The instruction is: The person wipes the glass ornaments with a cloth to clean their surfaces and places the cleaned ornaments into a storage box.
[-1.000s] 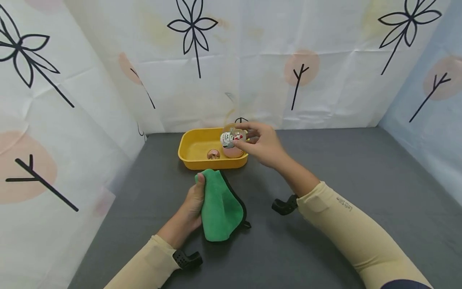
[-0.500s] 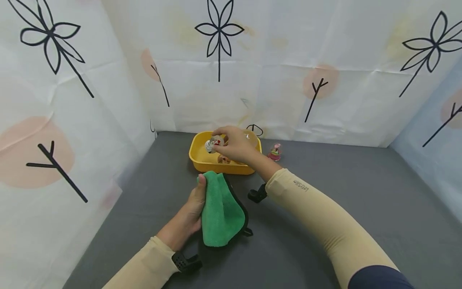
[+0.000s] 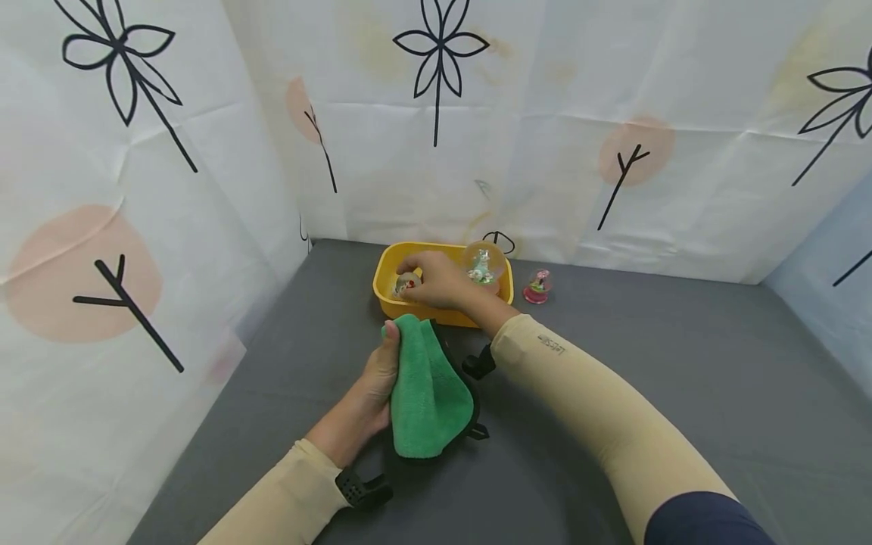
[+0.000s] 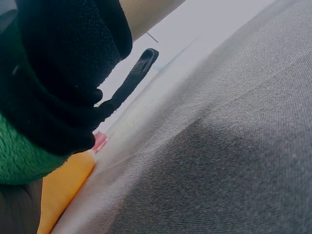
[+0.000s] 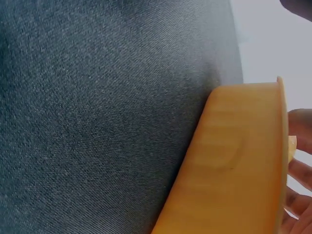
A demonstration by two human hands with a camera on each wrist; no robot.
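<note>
A green cloth (image 3: 429, 401) with a black edge and loop is gripped in my left hand (image 3: 378, 375), thumb on top, above the grey table. My right hand (image 3: 439, 278) reaches over the yellow tray (image 3: 391, 308), its thumb and fingers around a small snow globe (image 3: 408, 283) low in the tray's left part. In the tray's right part stands a larger snow globe (image 3: 482, 266) with a pale figure inside. The cloth (image 4: 24, 151) fills the left side of the left wrist view. The tray's outer wall (image 5: 224, 165) hides most of my right fingers (image 5: 301, 173) in the right wrist view.
Just right of the tray, a small snow globe with a pink base (image 3: 537, 287) stands on the grey table (image 3: 681, 378). A white patterned sheet (image 3: 545, 151) rises behind the table and along its left side.
My right hand has carried the small snow globe left and down into the tray. My left hand keeps holding the cloth in place. The head view has turned slightly right.
</note>
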